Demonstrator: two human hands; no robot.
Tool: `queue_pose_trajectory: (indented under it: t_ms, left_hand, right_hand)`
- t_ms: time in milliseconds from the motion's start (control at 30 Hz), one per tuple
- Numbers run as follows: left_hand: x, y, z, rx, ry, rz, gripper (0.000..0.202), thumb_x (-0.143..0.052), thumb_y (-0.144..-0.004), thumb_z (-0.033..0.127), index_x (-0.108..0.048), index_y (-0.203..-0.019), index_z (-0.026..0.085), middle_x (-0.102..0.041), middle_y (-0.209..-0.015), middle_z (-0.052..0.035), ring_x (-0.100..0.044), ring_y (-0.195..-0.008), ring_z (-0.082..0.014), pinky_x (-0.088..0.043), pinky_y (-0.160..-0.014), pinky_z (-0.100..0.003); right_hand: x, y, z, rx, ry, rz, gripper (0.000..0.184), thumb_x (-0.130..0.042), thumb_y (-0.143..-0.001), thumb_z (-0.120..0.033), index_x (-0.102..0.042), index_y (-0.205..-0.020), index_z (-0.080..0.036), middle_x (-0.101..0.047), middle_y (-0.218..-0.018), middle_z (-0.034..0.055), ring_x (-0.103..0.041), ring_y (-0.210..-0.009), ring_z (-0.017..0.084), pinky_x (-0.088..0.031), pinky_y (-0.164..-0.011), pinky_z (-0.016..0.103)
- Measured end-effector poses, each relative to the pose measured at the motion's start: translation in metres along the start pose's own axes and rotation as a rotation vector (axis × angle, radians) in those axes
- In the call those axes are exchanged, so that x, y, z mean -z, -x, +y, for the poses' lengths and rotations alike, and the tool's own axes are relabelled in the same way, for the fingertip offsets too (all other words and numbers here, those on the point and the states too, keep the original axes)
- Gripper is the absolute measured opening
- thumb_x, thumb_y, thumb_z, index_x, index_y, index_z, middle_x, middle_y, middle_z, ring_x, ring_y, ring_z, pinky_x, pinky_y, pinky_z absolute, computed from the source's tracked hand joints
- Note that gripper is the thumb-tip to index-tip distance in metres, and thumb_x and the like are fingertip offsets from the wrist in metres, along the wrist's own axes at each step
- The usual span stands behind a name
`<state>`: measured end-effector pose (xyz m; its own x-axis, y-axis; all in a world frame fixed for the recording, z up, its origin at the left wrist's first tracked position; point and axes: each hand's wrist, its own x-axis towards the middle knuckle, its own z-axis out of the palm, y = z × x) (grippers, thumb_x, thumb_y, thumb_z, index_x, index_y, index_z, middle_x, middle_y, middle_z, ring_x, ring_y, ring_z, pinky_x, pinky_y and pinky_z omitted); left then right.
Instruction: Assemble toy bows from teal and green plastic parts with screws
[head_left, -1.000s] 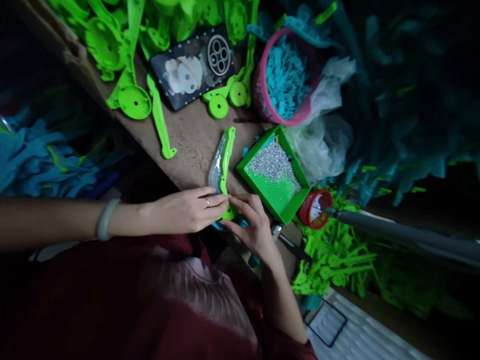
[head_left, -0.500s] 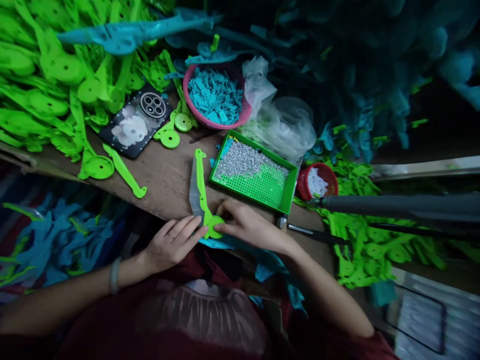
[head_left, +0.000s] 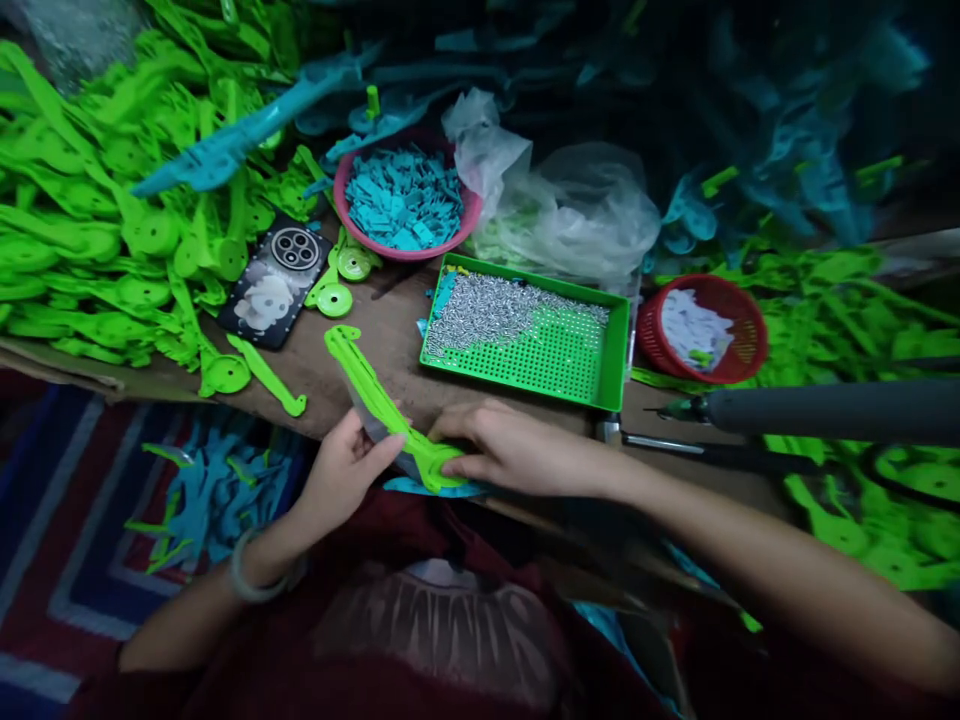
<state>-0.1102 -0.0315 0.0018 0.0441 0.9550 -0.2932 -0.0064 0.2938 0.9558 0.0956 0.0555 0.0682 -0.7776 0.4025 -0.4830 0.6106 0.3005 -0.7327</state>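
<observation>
A long green plastic part (head_left: 367, 385) with a round end lies tilted at the wooden table's (head_left: 375, 335) near edge, a clear blade-shaped piece under it. My left hand (head_left: 346, 470) pinches its middle from below. My right hand (head_left: 501, 450) presses closed fingers on its round end. A blue plastic piece (head_left: 420, 489) shows beneath that end.
A green tray (head_left: 581, 362) of small metal screws sits just beyond my hands. Behind stand a pink bowl (head_left: 406, 198) of blue pieces, a red basket (head_left: 705, 325), clear plastic bags (head_left: 570, 210), a phone (head_left: 274, 280) and heaps of green parts (head_left: 97, 220). A grey power screwdriver (head_left: 817, 412) lies right.
The view has swung right and levelled. The green part has turned from pointing away to slanting up-left, with both hands still on it.
</observation>
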Motion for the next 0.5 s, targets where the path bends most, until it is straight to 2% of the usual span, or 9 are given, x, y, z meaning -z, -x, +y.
queue_pose_trajectory:
  t_ms: [100,233,333,500]
  left_hand:
    - [0.003,-0.008,0.011,0.104,0.019,-0.055,0.032,-0.075,-0.08,0.038,-0.068,-0.101,0.015,-0.076,-0.094,-0.0066,-0.072,-0.085,-0.0208,-0.061,-0.076,-0.03]
    - [0.002,-0.005,0.01,0.099,-0.069,0.045,0.029,-0.076,-0.078,0.04,-0.071,-0.092,0.014,-0.077,-0.091,-0.007,-0.073,-0.084,-0.0216,-0.06,-0.077,-0.032]
    - [0.001,-0.004,0.006,0.084,-0.132,0.1,0.032,-0.078,-0.076,0.042,-0.072,-0.092,0.014,-0.077,-0.089,-0.0067,-0.072,-0.082,-0.0212,-0.06,-0.075,-0.031]
    - [0.001,-0.008,0.0,0.079,-0.129,0.135,0.038,-0.081,-0.072,0.045,-0.072,-0.092,0.015,-0.077,-0.089,-0.0076,-0.073,-0.081,-0.022,-0.06,-0.075,-0.033]
  right_hand:
    - [0.001,-0.002,0.005,0.038,0.032,0.006,0.011,-0.064,-0.091,-0.022,-0.066,-0.098,-0.013,-0.067,-0.1,0.0072,-0.061,-0.092,0.019,-0.043,-0.08,0.029]
    - [-0.001,-0.004,0.016,0.139,-0.008,0.06,0.005,-0.064,-0.09,-0.021,-0.065,-0.091,-0.016,-0.065,-0.094,0.0049,-0.06,-0.088,0.017,-0.044,-0.077,0.029]
    - [-0.003,-0.004,0.023,0.19,-0.049,0.102,0.004,-0.065,-0.09,-0.02,-0.065,-0.091,-0.017,-0.065,-0.092,0.0036,-0.061,-0.088,0.017,-0.045,-0.077,0.028]
    - [-0.011,-0.011,0.021,0.103,-0.033,0.136,0.021,-0.068,-0.088,-0.031,-0.067,-0.101,-0.015,-0.067,-0.101,0.0078,-0.063,-0.095,0.021,-0.045,-0.081,0.03]
